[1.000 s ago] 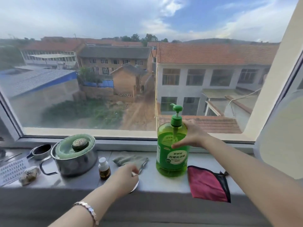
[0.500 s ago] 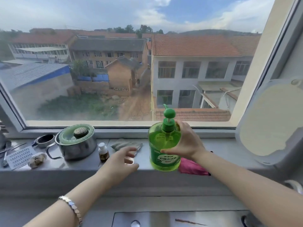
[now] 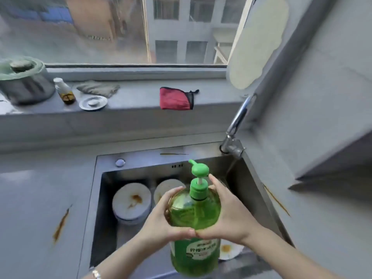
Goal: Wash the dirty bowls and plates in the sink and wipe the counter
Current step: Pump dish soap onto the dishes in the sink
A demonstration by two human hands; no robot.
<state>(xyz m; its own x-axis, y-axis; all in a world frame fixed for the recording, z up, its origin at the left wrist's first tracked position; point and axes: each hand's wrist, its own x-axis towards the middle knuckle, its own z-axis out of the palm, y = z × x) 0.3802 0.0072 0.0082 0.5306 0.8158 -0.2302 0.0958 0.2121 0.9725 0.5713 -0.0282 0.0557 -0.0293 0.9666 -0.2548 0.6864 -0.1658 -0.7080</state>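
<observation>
Both hands hold green soap bottle over sink.
Soap bottle [image 3: 195,216]: translucent green, pump top, white label, upright above the steel sink [image 3: 94,198]. Left hand [image 3: 161,220] and right hand [image 3: 227,216] wrap its shoulders from either side, fingertips touching in front. Stained white plates [image 3: 131,200] lie in the basin behind-left; another plate [image 3: 229,250] shows below right. Faucet [image 3: 235,125] at rear-right corner; grey counter [image 3: 40,198] open to the left.

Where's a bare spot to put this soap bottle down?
The windowsill is bare between the small dish and the red pouch. The counter left of the sink is open too. The sink is crowded with dirty plates.
</observation>
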